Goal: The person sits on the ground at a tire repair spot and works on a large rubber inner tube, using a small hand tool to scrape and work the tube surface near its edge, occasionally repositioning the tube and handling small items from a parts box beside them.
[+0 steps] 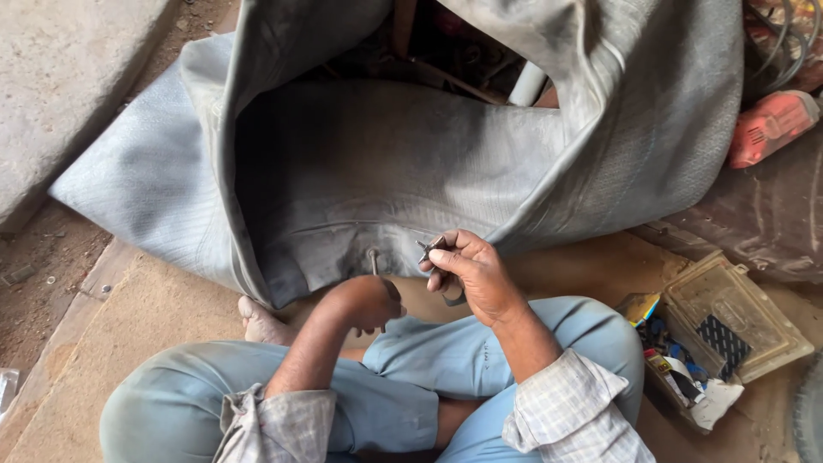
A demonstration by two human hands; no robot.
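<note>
At the upper left of the frame a pale concrete slab borders bare dirt; nothing stands there, so that side has open ground. The large grey rubber inner tube fills the centre and top of the frame, folded open, its lower edge resting on the brown board in front of your crossed legs. Your left hand sits at centre, bent inward at the tube's lower edge beside a small metal valve stem; its fingers are turned away and I cannot tell whether they grip. Just to the right, your right hand has fingers pinched together on a small dark metal tool, touching the tube's edge. At lower right, an open clear plastic box of small parts lies close to your knee. An orange power tool crowds the upper right.
</note>
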